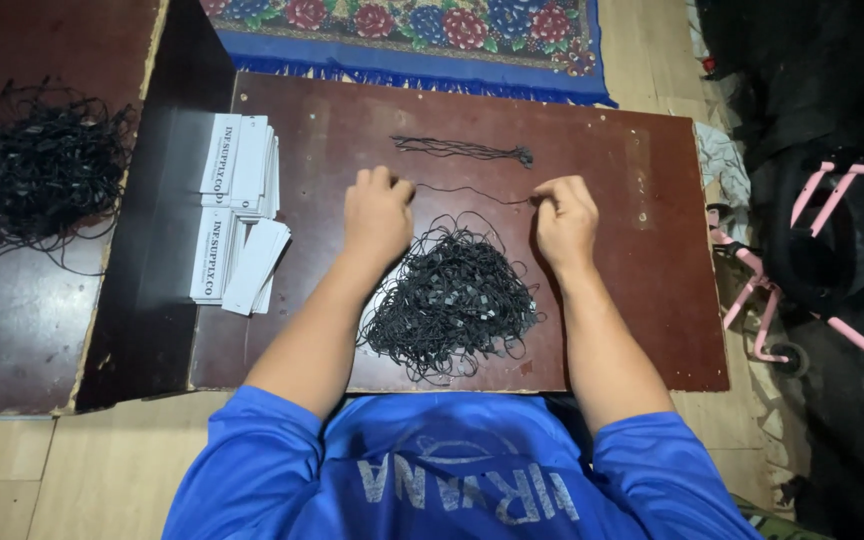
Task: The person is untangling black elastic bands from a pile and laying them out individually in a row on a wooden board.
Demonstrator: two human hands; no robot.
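- I look down from the head camera at a dark brown surface (612, 330), where both bare hands work over a heap of black cords
- My left hand (376, 213) is curled into a loose fist, its grip pinched together on one end of a single black cord (472, 191)
- My right hand (565, 220) mirrors it, fingers closed on the other end, so the cord runs taut between the two hands, just above the board
- The tangled pile of black cords (450, 300) lies between my forearms, close to the near edge of the surface and just below the stretched cord
- A small straightened bundle of cords (462, 150) rests beyond my hands, well apart from the pile, towards the far edge
- Two stacks of white paper tags (240, 205) sit at the left edge of the surface, one fanned behind the other, near my left hand but not touching it
- A second, larger tangle of black cords (42, 170) lies on a separate brown board to the far left, well apart from everything I handle
- A flowered rug with a blue border (432, 30) shows past the far edge; a pink metal frame (782, 270) stands on the floor at right
- My blue shirt (452, 470) fills the bottom of the view
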